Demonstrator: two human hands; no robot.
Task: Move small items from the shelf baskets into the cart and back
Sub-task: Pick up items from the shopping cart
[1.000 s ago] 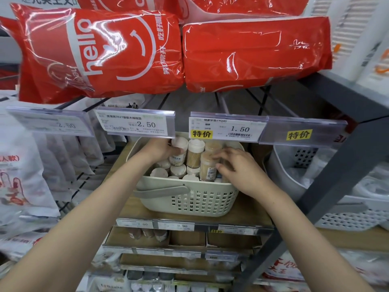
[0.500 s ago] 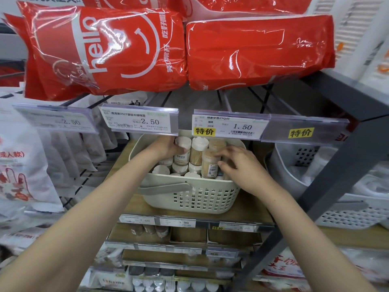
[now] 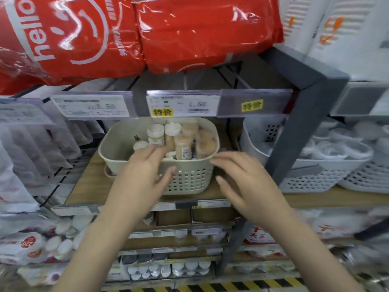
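Nothing held: both hands bare, fingers spread loose. Left hand (image 3: 145, 175) sits at centre of frame in front of the beige basket (image 3: 117, 144), fingertips up near the rim beside a white-capped jar; whether they touch rim or jar I can't tell (blur). Right hand (image 3: 244, 186) hovers just right of the basket's front corner, palm down, apart from it.

Change vs half a sec ago: both hands were down inside the basket among the small jars (image 3: 183, 142), now they're out in front and empty. View has also swung lower and closer. Reads as a put-back just done, or a re-reach for a fresh grab; can't say which. No jar left the basket w/ the hands.

Task items: jars stand upright, packed toward the right and back of the basket, on the wooden shelf (image 3: 88, 186), centre frame, under the price tags (image 3: 183, 105).

Hard to see: whole frame motion-blurred, so tag print and jar labels mostly unreadable. Basket's front handle is hidden behind left hand. Cart not in view at all. White baskets (image 3: 315, 175) at right are partly cut by the grey shelf post (image 3: 299, 127); contents just pale shapes. Red bags (image 3: 189, 34) up top are cropped by the frame edge.
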